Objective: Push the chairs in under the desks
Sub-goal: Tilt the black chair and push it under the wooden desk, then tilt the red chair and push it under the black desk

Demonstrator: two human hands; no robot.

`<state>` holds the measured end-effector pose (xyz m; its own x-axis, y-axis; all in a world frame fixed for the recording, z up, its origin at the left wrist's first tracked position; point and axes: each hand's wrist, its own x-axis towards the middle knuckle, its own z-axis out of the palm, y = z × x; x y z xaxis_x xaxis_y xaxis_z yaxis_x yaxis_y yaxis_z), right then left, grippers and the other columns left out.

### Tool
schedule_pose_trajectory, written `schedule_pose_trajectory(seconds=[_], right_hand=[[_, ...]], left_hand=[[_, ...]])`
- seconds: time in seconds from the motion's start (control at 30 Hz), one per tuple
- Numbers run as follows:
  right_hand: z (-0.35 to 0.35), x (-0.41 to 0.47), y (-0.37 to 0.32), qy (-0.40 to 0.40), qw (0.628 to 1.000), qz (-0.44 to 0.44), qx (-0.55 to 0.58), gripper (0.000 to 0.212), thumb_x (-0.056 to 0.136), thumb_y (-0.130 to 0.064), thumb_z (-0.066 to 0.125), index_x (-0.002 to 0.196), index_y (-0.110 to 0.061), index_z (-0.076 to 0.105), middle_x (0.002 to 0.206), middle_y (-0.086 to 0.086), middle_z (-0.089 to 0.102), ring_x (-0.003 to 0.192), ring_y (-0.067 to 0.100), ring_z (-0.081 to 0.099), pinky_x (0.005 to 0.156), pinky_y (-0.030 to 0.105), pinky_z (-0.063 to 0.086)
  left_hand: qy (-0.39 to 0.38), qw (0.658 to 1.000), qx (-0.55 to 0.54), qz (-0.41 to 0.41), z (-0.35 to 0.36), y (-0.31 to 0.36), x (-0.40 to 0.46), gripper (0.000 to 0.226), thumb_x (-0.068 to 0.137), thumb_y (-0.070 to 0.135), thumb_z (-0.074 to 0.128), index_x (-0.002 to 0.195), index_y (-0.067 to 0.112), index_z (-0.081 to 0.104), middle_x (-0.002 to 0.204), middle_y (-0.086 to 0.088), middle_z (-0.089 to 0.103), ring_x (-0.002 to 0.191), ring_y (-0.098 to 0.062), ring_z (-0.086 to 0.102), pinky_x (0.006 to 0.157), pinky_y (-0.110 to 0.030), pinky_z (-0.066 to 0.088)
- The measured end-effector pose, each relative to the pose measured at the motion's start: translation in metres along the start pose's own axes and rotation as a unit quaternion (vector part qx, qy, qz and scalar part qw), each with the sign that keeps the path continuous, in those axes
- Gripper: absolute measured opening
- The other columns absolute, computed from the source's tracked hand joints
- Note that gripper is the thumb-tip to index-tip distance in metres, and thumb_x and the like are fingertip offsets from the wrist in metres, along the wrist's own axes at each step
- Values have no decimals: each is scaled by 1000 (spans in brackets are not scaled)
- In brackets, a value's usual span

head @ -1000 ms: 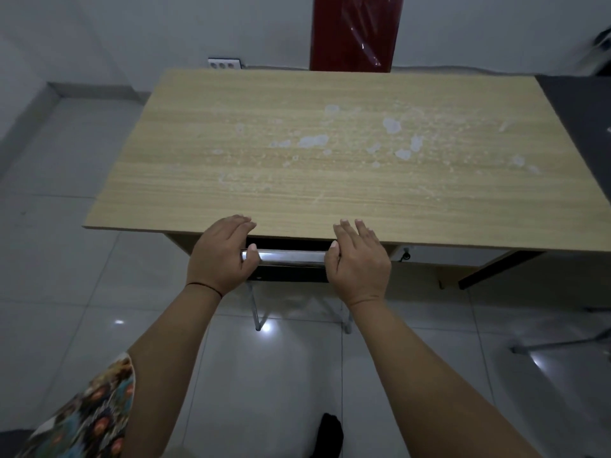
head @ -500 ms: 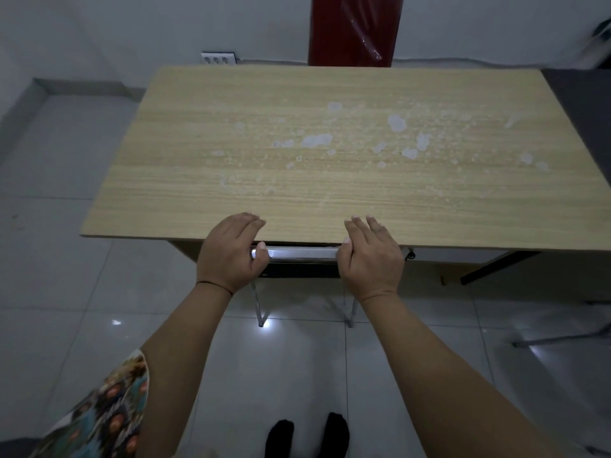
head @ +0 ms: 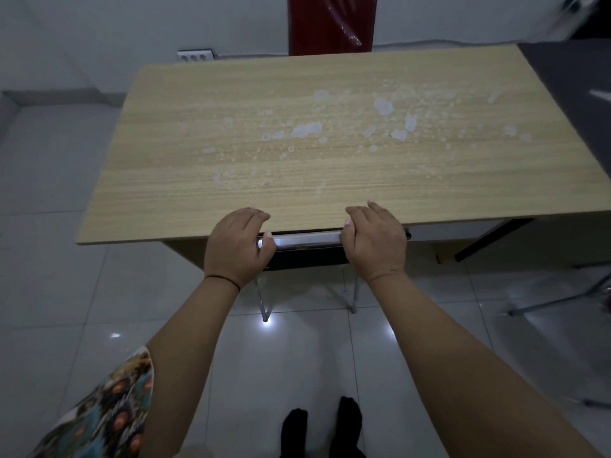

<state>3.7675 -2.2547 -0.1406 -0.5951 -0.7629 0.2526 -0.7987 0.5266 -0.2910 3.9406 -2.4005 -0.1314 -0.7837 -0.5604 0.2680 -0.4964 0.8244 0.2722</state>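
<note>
Chair's shiny metal top rail, under the woodgrain desk, gripped by both hands.

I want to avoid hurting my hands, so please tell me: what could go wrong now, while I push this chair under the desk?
1. The fingers of the left hand and right hand curl over the chair's metal top bar, right at the desk front edge. Pushing further could pinch them against it.
2. The chair legs stand on glossy floor tiles; the chair may slide suddenly.
</note>
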Motion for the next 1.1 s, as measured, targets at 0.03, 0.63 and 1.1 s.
schedule_pose_trajectory(seconds=[0.03,0.63,1.1], right_hand=[[-2,-1,-1,-8,1000,-1,-5,38,87,-24,39,93,-5,72,87,11,73,94,34,67,83,39,52],[-82,-50,-12,-162,985,54,1,41,102,-32,33,137,-12,45,140,6,47,132,24,37,112,38,24],[-198,-100,89,-148,964,217,42,47,101,-36,37,145,-17,34,146,11,41,138,25,32,118,44,11]], left_hand=[[-7,1000,-5,-2,-1,1,-1,40,83,27,40,100,5,68,99,-10,69,99,-28,62,84,-34,47],[-93,993,-52,55,-38,49,-13,36,94,19,47,129,12,53,134,-5,53,125,-20,46,106,-30,31],[-211,958,34,194,-34,214,56,50,97,35,38,144,24,29,154,-1,21,143,-19,14,115,-43,3]])
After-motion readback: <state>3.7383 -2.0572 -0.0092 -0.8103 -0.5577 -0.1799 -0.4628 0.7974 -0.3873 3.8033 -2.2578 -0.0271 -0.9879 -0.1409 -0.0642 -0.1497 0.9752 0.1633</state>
